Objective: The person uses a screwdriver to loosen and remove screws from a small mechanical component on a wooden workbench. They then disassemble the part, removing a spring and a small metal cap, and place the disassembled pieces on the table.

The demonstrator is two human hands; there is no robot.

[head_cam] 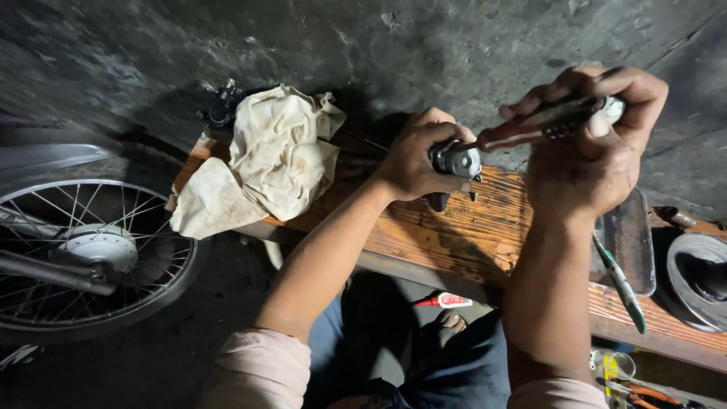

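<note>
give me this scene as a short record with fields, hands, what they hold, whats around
setting: wooden bench against a dark concrete wall
left hand: grips a small metal part over the bench
right hand: holds a red-handled tool, tip at the metal part
on bench: crumpled cream rag, metal tray, green-handled tool
below bench: small red and white tube
left of view: spoked wheel

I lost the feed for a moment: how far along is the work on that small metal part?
Looks mid-job. Done: the small silver metal part is off any machine, with a few dark bits beside it on the wooden bench. In hand: the left hand grips it while the right hand drives a red-handled tool into it. Left: probably reassembly; the cream rag lies unused.
</note>
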